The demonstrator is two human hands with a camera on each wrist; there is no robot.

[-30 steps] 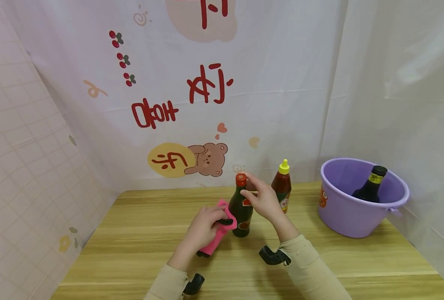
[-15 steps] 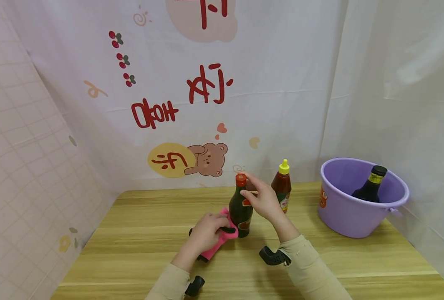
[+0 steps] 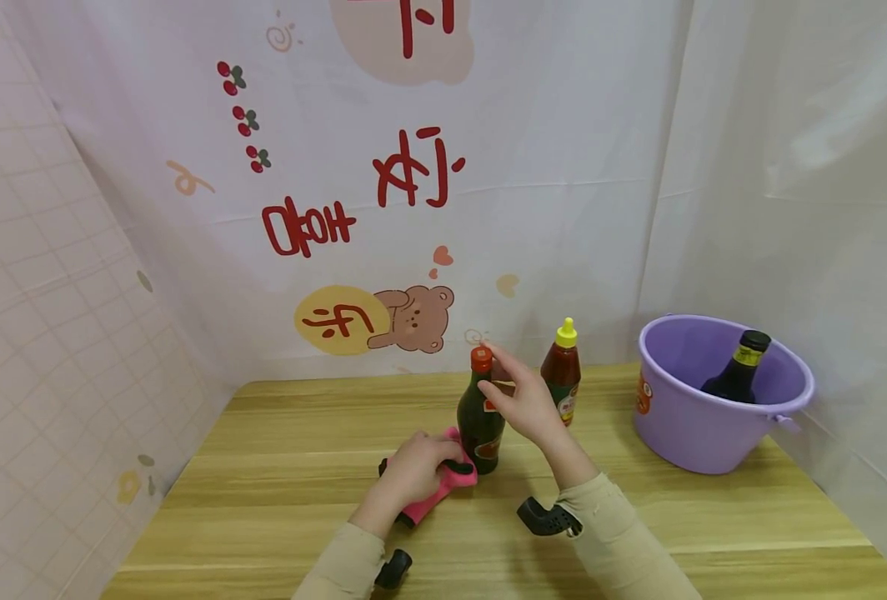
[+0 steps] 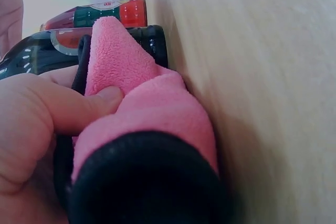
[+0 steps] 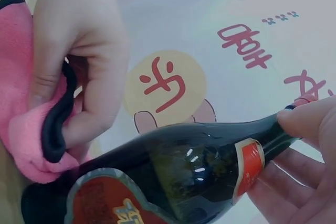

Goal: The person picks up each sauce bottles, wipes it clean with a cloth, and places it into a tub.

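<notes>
Bottles [image 3: 481,423] total three, right hand [image 3: 528,406] holding one, left hand [image 3: 416,468] one cloth [image 4: 163,106]

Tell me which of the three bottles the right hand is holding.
The red-capped green bottle; the right hand holds its neck. The yellow-capped bottle stands farther back, and the black-capped bottle leans in the purple bucket.

Green bottle [image 5: 181,163] — lower label [image 5: 97,200] cut off by right wrist view's bottom edge.
</notes>
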